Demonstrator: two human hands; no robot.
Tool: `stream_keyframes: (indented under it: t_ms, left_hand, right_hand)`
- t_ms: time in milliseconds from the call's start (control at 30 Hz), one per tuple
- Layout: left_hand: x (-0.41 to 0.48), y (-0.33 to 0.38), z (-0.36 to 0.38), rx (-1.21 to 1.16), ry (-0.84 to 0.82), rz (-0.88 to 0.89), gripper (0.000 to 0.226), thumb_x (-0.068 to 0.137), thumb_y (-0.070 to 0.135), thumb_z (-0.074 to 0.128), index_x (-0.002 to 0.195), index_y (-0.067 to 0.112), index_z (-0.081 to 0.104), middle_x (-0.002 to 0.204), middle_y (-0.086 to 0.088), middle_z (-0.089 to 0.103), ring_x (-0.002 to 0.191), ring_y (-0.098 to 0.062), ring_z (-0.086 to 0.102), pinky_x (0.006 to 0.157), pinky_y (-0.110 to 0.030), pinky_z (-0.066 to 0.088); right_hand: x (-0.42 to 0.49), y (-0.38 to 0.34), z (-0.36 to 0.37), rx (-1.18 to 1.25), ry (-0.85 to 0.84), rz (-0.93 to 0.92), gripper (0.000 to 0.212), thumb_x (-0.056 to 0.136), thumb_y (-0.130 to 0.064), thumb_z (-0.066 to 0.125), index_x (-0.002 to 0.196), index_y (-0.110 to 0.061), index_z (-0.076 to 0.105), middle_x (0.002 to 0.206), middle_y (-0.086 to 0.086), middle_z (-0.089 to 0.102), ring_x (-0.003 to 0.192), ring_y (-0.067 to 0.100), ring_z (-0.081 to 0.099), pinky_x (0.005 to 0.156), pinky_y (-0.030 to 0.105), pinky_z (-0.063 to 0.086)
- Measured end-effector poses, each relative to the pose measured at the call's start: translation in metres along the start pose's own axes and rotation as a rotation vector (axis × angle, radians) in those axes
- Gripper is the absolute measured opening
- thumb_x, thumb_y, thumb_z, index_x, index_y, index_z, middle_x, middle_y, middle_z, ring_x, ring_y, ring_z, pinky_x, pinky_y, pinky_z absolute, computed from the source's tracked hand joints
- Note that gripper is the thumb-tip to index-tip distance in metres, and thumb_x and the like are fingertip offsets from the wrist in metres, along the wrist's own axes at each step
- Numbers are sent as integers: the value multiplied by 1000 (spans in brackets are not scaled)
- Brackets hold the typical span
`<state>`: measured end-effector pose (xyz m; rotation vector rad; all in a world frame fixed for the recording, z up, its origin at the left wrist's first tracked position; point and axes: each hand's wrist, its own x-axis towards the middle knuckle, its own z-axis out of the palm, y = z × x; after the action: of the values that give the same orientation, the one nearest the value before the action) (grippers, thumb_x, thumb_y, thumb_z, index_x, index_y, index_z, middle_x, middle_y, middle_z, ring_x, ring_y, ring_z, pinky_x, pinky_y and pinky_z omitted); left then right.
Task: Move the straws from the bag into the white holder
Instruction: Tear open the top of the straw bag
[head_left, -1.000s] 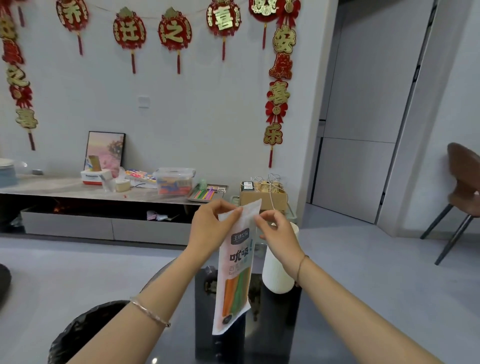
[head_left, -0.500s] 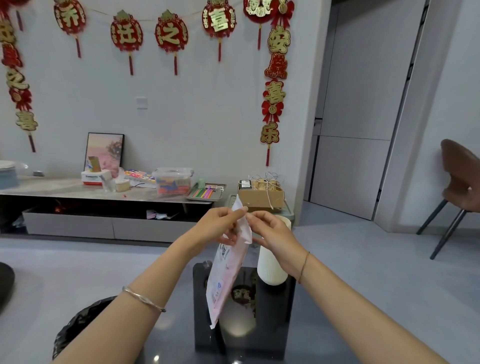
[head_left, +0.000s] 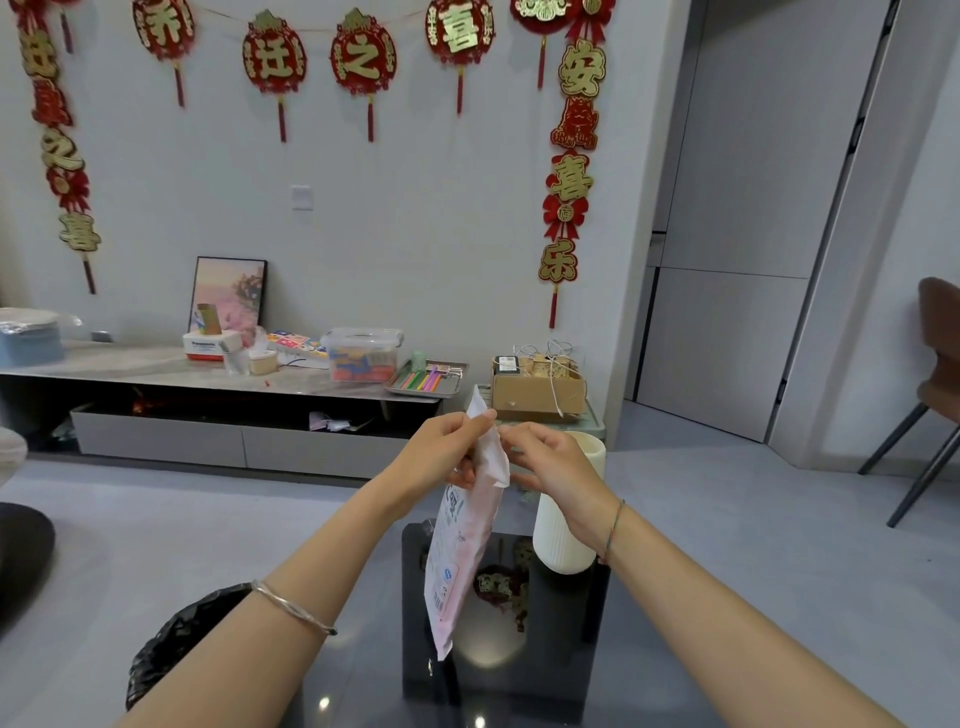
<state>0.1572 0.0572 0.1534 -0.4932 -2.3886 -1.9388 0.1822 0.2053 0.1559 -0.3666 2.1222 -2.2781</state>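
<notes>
A long white straw bag (head_left: 460, 551) hangs upright in front of me, its pale printed back toward the camera. My left hand (head_left: 441, 447) pinches the bag's top edge from the left. My right hand (head_left: 553, 462) pinches the same top edge from the right, fingertips almost touching the left ones. The straws inside are hidden from this side. The white ribbed holder (head_left: 563, 540) stands on the glossy black table (head_left: 550, 675), just behind my right wrist, which covers part of it.
A black bin bag (head_left: 176, 649) sits at the table's lower left. A low grey cabinet (head_left: 156, 441) along the wall carries boxes, a plastic tub and a tray of coloured pens. A cardboard box (head_left: 537, 392) stands behind the holder. A brown chair (head_left: 935, 374) is at far right.
The bag has turned from its printed front, with coloured straws showing, to its pale back. Both hands have drawn closer together at the bag's top edge.
</notes>
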Motion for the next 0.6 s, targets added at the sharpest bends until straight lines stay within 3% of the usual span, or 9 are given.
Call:
stream_keyframes:
  t_ms: [367,500,600]
  left_hand:
    - [2,-4,-4,-15,-41,7,38,89,49,54,85,11,51,65,-5,48,47,-10,45,51,-19,44]
    - [2,-4,-4,-12,-56,3,39,88,50,54,86,11,51,67,-7,48,49,-11,46,52,-19,46]
    - [1,-4,-3,23,-37,-4,41,86,52,56,82,11,49,62,-2,48,49,-11,46,52,-19,47]
  right_hand:
    - [8,-11,0,-145,-33,38,27,90,-18,53,93,4,69,100,24,69,89,20,65,71,19,58]
    - [9,-17,-3,-215,-84,64,26,89,-21,54,86,-4,73,99,17,73,89,17,69,73,18,57]
    - [10,-18,-3,-245,-115,56,28,91,-20,52,91,1,71,100,17,73,86,16,70,70,15,56]
